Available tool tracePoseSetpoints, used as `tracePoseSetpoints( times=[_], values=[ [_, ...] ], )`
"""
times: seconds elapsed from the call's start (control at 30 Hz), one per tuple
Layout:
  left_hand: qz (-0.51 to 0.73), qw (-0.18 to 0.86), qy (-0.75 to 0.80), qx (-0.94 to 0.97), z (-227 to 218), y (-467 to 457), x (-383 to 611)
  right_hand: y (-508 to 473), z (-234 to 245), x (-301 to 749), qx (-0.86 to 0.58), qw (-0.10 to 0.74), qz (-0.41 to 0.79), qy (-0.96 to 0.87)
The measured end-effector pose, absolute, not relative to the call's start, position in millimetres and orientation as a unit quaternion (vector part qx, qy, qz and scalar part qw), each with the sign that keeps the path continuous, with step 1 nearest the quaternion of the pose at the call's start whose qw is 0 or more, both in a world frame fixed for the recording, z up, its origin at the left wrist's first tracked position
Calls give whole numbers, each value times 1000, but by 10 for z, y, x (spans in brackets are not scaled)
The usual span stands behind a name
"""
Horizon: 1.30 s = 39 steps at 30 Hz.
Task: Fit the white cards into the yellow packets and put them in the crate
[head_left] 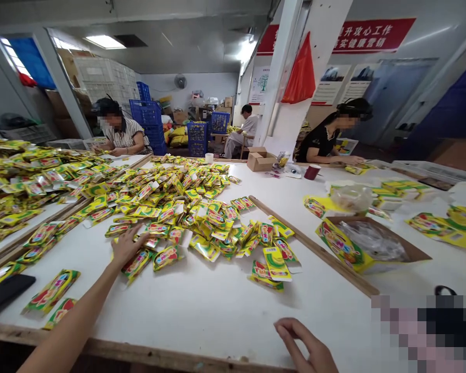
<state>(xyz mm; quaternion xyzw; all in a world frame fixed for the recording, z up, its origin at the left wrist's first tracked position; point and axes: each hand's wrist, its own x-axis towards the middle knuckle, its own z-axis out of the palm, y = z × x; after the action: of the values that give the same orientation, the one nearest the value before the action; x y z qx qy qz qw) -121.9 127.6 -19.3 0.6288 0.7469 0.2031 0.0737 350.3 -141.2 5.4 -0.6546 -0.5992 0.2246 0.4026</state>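
Note:
My left hand [127, 249] reaches into the near edge of a heap of small yellow-and-green candy boxes [171, 197]. Its fingers are stretched out and apart over the boxes, touching them. One box [137, 263] lies right beside the palm. Near the front edge of the white table [202, 316], my right hand [308, 344] is held with thumb and forefinger tips together, nothing visible between them. Two stacked boxes [270, 269] lie beyond it. A pair of single boxes [52, 292] rests left of my left forearm.
A wooden strip [314, 246] crosses the table on the right, beside an open display carton [373, 243] with clear plastic inside. A dark phone [8, 294] lies at left. Another heap [31, 176] spreads farther left. Co-workers sit across the table [118, 132] and at right [334, 134].

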Motion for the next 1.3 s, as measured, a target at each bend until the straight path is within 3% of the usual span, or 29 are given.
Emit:
tracePoseSetpoints(
  times=[0.37, 0.7, 0.93, 1.1, 1.3],
  values=[
    [198, 92, 667, 713, -239, 501, -284, -1033, 79, 2717, -578, 438, 258, -637],
    [230, 130, 663, 700, -209, -4, -17, -725, -233, 2536, -675, 461, 133, -560],
    [313, 102, 672, 664, -169, -229, 144, -622, -286, 2438, -649, 526, 255, -487],
    [411, 95, 549, 722, -80, -490, 475, -601, -268, 2448, -625, 565, 260, -471],
    [394, 175, 427, 795, -24, -686, 990, -797, -45, 2774, -614, 558, 168, -532]
  ],
)
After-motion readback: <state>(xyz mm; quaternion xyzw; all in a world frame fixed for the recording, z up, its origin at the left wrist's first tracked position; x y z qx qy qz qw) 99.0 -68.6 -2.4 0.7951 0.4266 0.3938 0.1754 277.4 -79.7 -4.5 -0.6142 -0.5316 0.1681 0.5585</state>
